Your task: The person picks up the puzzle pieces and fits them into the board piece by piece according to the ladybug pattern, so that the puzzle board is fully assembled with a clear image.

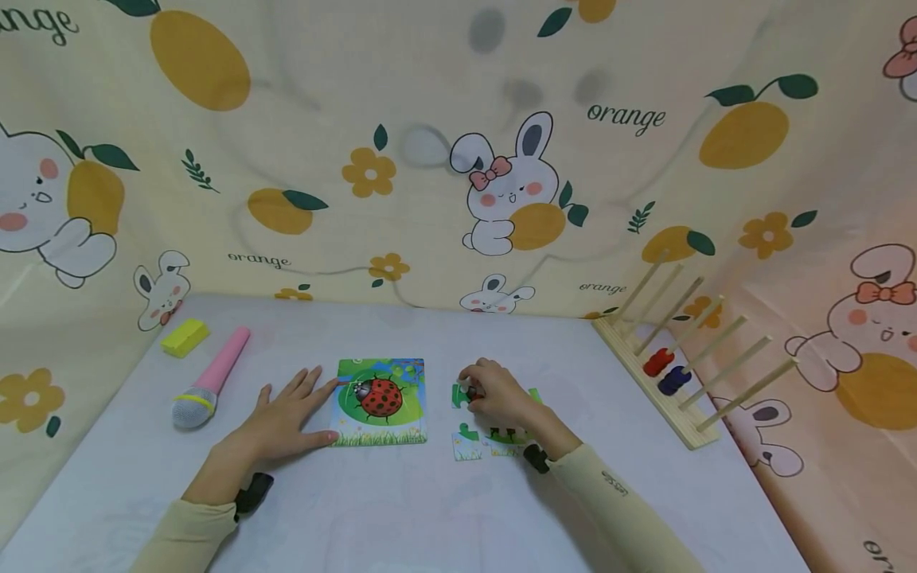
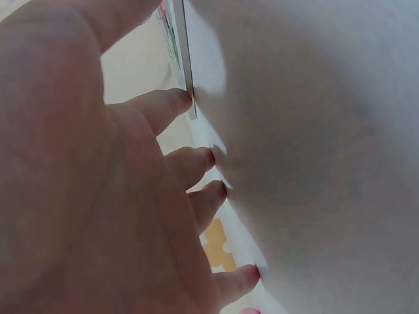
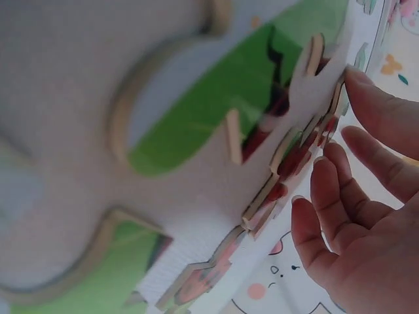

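My left hand (image 1: 286, 418) lies flat on the white table with its fingers spread. Its thumb and index finger touch the left edge of a square ladybug picture board (image 1: 380, 400), whose thin side edge (image 2: 186, 59) shows in the left wrist view. To the right of the board, my right hand (image 1: 501, 396) pinches a small ladybug puzzle piece (image 3: 336, 104) between thumb and fingers, low over the table. Loose wooden pieces lie around it: a grass piece (image 1: 467, 447), one with black legs (image 1: 505, 448), and a large green one (image 3: 216, 98). The hand hides some pieces.
A pink toy microphone (image 1: 215, 378) and a yellow block (image 1: 185, 338) lie at the left. On the right stands a wooden peg rack (image 1: 655, 382) with red beads (image 1: 658, 362) and blue beads (image 1: 674, 380). A printed curtain (image 1: 430, 95) hangs behind the table.
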Motion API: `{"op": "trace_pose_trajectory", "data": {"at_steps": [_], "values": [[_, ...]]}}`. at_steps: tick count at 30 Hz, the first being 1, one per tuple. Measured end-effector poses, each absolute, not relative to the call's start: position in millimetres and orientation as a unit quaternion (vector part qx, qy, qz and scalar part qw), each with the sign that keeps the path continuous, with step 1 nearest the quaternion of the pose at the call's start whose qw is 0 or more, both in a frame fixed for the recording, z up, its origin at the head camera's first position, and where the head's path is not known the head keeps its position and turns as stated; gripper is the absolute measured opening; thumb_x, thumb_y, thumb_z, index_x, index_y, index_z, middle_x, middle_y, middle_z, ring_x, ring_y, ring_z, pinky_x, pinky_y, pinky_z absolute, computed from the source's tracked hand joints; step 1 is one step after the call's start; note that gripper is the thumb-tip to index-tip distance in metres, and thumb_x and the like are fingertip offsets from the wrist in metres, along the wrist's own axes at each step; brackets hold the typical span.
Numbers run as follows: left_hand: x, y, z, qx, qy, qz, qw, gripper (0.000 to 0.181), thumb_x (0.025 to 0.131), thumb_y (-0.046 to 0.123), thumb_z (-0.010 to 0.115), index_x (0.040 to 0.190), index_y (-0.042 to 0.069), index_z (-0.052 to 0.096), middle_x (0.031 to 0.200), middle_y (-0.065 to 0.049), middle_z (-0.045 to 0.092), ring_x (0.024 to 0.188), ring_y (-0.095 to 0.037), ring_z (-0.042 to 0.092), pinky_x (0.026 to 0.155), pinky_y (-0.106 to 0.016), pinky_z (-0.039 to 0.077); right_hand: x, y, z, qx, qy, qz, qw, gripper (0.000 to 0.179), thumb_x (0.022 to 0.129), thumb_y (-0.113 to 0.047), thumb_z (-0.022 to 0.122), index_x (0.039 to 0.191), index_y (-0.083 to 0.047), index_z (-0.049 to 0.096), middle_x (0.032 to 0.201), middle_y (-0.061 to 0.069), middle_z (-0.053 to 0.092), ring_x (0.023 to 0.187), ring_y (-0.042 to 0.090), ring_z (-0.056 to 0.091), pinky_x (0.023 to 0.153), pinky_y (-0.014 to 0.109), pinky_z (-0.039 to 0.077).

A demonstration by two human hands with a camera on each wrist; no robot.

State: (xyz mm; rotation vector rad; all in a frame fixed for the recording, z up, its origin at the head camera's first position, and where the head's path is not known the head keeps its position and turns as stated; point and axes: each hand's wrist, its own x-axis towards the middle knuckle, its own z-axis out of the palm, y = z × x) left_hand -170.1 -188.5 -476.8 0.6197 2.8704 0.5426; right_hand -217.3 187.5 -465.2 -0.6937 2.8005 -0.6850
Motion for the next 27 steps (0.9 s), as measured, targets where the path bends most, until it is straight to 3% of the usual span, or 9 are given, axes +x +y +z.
{"op": "trace_pose_trajectory", "data": {"at_steps": [27], "values": [[-172.0,-189.6,-480.4,0.21,0.96,0.171,0.073,0.092,0.085,0.065,0.065,0.154,0.012,0.038,0.16,-0.025,0.025,0.146,-0.048,0.019,0.102,-0.082,0.01,-218.5,189.2,-461.3,-0.255,0.944,-0.202,0.065,0.038,0.079,-0.01,0.086,0.113,-0.005,0.069,0.097,0.003,0.054,0.089,0.019,0.046,0.078,0.037,0.042]]}}
